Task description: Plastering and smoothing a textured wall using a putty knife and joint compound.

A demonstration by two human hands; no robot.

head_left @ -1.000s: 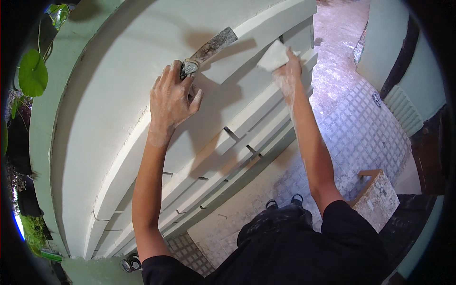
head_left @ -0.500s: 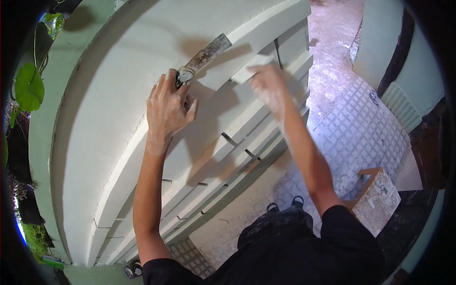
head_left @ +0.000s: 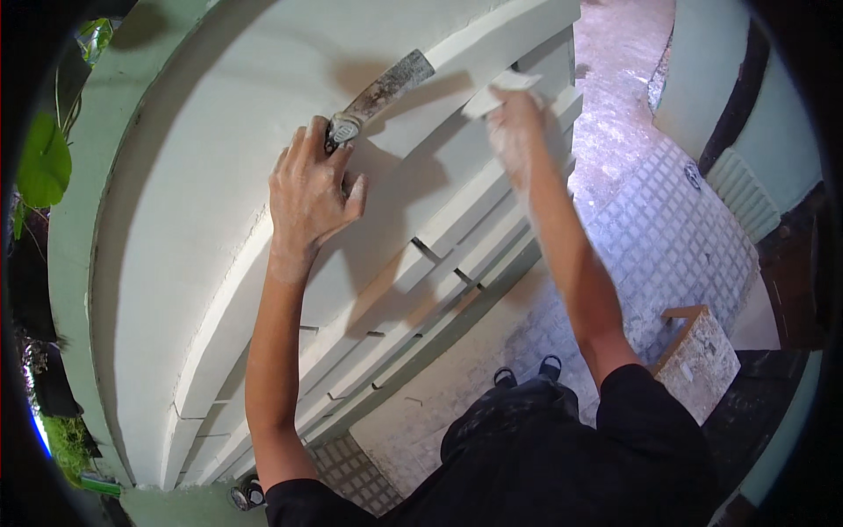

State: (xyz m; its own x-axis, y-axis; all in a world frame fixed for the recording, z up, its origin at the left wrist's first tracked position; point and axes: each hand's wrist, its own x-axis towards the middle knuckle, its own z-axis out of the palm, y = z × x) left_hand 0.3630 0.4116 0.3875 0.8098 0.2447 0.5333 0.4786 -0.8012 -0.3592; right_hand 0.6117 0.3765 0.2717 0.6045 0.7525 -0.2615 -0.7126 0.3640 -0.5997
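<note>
My left hand grips the handle of a dirty putty knife, whose blade lies flat against a pale stepped wall moulding. My right hand, dusted white, presses a small pale sheet of sandpaper onto a ledge of the same moulding, further right. Both forearms reach up from the lower edge. My dark trousers and dark sandals show below.
A grey tiled pavement runs along the right. A small wooden stool stands on it near my feet. Green leaves hang at the left edge. Short dark slots break the moulding's lower ledges.
My right hand has slid left and back along the ledge with the sheet. My left hand has kept the putty knife in nearly the same place.
</note>
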